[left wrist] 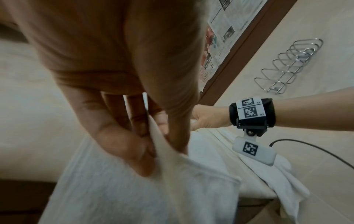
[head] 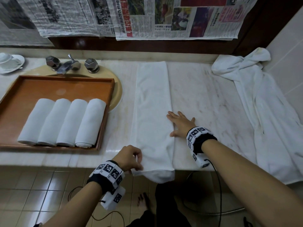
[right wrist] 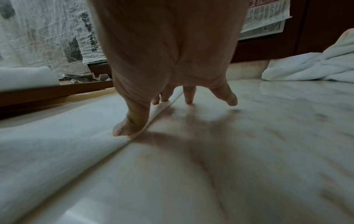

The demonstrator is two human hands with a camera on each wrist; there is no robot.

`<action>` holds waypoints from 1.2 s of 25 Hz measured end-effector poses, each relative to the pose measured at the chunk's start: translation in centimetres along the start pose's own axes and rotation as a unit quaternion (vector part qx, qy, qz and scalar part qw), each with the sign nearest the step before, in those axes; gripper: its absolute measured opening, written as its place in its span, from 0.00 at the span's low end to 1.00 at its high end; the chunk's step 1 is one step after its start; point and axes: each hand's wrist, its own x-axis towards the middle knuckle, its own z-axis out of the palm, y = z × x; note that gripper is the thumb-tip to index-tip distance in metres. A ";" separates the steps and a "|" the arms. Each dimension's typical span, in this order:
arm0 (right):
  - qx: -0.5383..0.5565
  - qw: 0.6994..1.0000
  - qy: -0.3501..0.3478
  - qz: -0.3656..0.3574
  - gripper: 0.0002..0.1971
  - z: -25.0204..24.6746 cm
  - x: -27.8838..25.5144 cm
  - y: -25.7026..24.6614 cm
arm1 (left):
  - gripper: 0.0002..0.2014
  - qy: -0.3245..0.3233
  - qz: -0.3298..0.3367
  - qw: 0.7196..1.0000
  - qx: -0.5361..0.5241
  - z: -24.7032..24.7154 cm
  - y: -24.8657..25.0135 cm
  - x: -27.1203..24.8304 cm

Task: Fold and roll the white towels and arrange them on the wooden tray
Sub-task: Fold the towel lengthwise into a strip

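Note:
A white towel [head: 152,104], folded into a long strip, lies across the marble counter [head: 205,99], its near end hanging over the front edge. My left hand [head: 131,158] pinches the towel's near left corner [left wrist: 166,153] between thumb and fingers. My right hand [head: 179,124] lies flat with spread fingers [right wrist: 132,121] on the towel's right edge [right wrist: 76,136]. The wooden tray [head: 65,89] at the left holds several rolled white towels [head: 65,122] side by side.
A crumpled pile of white towels [head: 255,95] drapes over the counter's right end. The tray sits over a beige sink [head: 118,92] with chrome taps [head: 70,63]. A cup and saucer [head: 9,63] stand far left. Newspaper [head: 147,17] covers the back wall.

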 end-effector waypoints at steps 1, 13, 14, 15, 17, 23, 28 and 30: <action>0.008 1.000 0.003 -0.002 0.49 0.1 0.0 0.0 | 0.15 0.001 0.003 1.000 -0.018 -0.1 -0.5 -0.2; 0.093 0.978 0.147 0.115 0.18 4.2 -5.5 -3.6 | 0.24 0.062 -0.094 0.971 -0.213 0.5 -2.4 -0.1; 0.097 0.976 0.126 0.150 0.18 4.8 -6.5 -4.2 | 0.20 0.065 -0.102 0.970 -0.212 0.5 -2.2 -0.1; 0.101 0.974 0.100 0.178 0.21 5.3 -7.1 -4.6 | 0.17 0.062 -0.099 0.972 -0.205 0.6 -2.3 -0.1; 0.109 0.969 0.081 0.205 0.27 5.7 -7.5 -4.6 | 0.16 0.042 -0.077 0.975 -0.203 0.8 -2.4 -0.3; 0.115 0.968 0.069 0.213 0.31 6.1 -6.8 -4.4 | 0.10 0.092 -0.140 0.938 -0.303 1.1 -1.4 -0.1; 0.120 0.964 0.223 0.082 0.17 5.6 -6.4 -6.5 | 0.14 0.167 -0.183 0.939 -0.240 1.2 -2.6 -0.7; 0.093 0.963 0.231 -0.105 0.11 5.4 -5.3 -8.5 | 0.10 0.194 -0.200 0.928 -0.247 1.4 -2.9 -0.9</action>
